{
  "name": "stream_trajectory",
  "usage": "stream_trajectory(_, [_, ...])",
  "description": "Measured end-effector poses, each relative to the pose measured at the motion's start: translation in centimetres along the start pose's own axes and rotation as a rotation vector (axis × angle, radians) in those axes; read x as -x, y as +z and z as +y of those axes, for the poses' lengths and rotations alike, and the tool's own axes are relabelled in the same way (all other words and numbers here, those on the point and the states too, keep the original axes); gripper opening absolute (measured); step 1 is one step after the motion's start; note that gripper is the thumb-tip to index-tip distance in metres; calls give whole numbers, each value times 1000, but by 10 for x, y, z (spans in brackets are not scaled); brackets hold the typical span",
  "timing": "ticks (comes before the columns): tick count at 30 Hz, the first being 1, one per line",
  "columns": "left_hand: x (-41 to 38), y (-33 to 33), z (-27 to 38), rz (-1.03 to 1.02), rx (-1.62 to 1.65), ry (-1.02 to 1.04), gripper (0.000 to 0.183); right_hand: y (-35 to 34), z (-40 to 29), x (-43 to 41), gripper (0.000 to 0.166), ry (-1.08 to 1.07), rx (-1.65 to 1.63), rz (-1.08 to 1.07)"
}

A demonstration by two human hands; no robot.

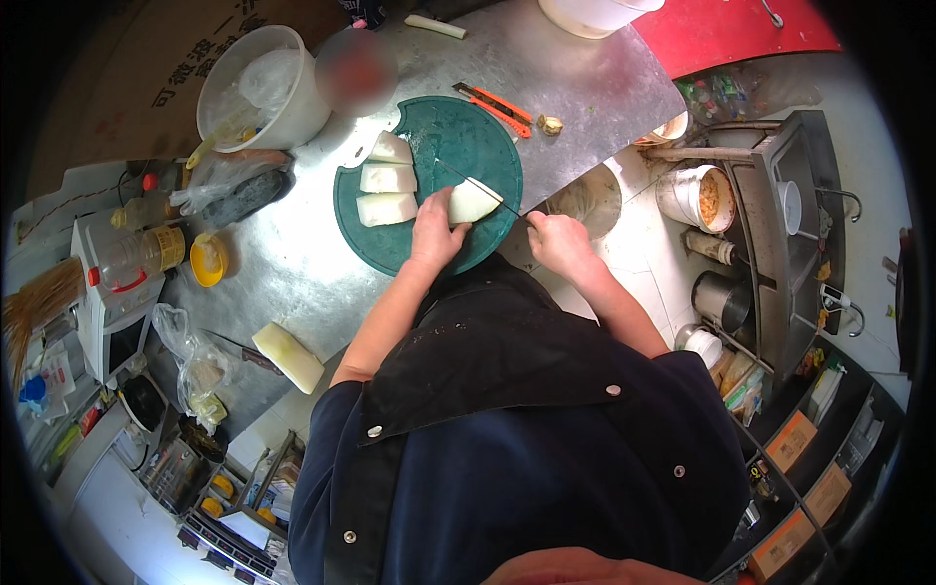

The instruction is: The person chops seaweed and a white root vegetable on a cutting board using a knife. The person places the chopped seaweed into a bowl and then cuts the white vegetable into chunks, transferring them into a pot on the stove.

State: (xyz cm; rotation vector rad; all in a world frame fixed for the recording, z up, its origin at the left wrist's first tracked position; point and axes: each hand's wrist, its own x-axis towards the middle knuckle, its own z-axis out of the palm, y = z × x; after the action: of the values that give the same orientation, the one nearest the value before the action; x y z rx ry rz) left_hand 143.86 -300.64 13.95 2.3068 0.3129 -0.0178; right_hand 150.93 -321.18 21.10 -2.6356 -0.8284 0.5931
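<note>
My left hand (433,234) presses on a pale, peeled chunk of melon or gourd (474,203) on a round green cutting board (468,128). My right hand (559,238) grips the handle of a kitchen knife (455,171). Seen almost edge-on, the knife's blade crosses over the chunk, close to my left fingers; how deep it sits cannot be told. Left of that hand, three pale cut pieces (387,178) lie in a column on the board. A longer peeled piece (288,357) rests at the metal table's near edge, beside another knife's handle (261,360).
On the steel table (292,278) are orange utility knives (501,110), a small brownish lump (550,125), a white plastic tub (256,88), a yellow cup (209,260) and a plastic bag (194,365). To the right stand a bucket (695,197) and a steel sink (786,219).
</note>
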Motion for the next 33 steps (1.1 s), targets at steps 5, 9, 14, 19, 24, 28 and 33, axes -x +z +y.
stream_trajectory(5, [-1,2,9,170,-97,356,51,-1,-1,-3,12,-11,33,6])
stream_trajectory(9, [-13,9,11,162,-164,492,32,-2,-2,-4,12,-7,94,-48])
stream_trajectory(14, [-19,16,10,111,-136,465,23,-3,-3,-4,13,3,122,-78])
stream_trajectory(19, [-22,21,7,159,-132,488,25,-10,-6,-7,12,11,82,-115])
stream_trajectory(24, [-23,22,6,160,-133,489,30,-9,-2,-9,11,-5,11,-101])
stream_trajectory(28, [-23,23,3,224,-89,447,46,-6,5,-12,11,-14,-53,-95])
stream_trajectory(33, [-24,18,1,59,-104,212,64,-15,14,-17,12,61,-236,-32])
